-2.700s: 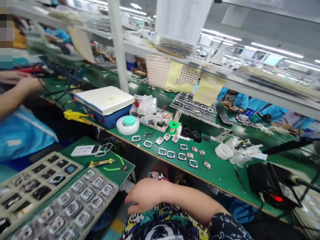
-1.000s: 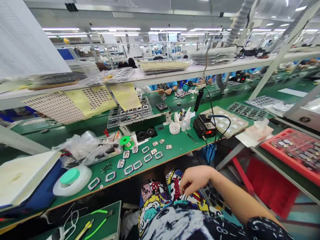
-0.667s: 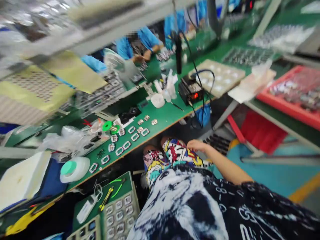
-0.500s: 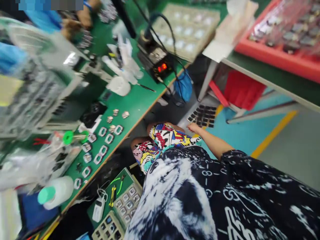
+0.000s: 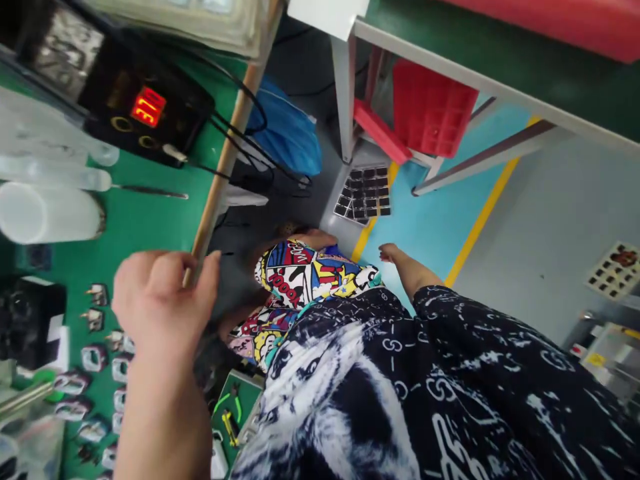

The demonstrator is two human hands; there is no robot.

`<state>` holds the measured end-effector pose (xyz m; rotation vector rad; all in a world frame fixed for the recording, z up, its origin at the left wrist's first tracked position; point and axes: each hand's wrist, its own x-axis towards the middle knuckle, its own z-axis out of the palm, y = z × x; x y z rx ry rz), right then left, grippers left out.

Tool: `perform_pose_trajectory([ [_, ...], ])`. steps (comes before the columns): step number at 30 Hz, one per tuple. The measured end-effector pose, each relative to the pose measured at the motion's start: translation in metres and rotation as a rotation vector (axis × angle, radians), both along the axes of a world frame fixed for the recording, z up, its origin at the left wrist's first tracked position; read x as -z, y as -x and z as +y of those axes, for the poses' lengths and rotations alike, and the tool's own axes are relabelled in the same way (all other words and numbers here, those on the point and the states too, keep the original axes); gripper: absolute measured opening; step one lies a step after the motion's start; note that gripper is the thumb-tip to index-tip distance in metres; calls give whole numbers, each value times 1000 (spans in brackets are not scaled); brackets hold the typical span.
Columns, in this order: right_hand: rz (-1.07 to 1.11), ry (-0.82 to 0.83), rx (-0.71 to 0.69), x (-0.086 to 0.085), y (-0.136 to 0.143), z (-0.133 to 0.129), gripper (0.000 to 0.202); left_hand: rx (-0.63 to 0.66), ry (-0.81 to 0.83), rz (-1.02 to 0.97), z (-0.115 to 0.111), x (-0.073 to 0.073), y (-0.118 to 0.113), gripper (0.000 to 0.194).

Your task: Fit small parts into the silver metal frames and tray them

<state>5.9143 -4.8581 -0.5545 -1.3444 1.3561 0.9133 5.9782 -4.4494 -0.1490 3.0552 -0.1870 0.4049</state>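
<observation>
My left hand [image 5: 163,290] is over the front edge of the green workbench [image 5: 150,223], back of the hand up. Its fingers curl under and its thumb stands apart, with the wooden edge strip [image 5: 220,173] showing in the gap. Whatever lies beneath the fingers is hidden. Several small metal-framed cases [image 5: 93,358] lie on the bench beside that wrist. Away from the bench, my right hand [image 5: 389,253] hangs low over the blue floor, small in view, with loosely bent fingers and no object visible in it.
A black soldering station [image 5: 145,100] with a red display stands on the bench, its cables crossing the edge. Near it is a white container [image 5: 50,213]. A blue bag [image 5: 287,127] hangs at the bench side. Trays of dark squares [image 5: 367,193] lie on the floor by a table leg [image 5: 345,100].
My view has swung down and closer to the bench edge, so the soldering station looks larger. My left hand has come into view over the edge. My right hand still hangs low.
</observation>
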Motion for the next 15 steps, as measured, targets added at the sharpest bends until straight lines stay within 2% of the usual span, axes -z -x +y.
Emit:
perform_pose_trajectory([
  [3,12,-31,149,38,-38,12,33,-59,-81,134,-9,10,-40,33],
  [6,-14,-46,275,68,-75,22,35,-136,-111,145,-3,21,-52,35],
  [8,-17,-33,344,81,-95,25,37,-111,-111,83,6,30,-55,42],
  [11,-5,3,415,89,-116,26,44,-20,-118,-20,16,39,-56,48],
  [15,8,42,402,82,-135,29,48,94,-201,-63,14,38,-57,47],
])
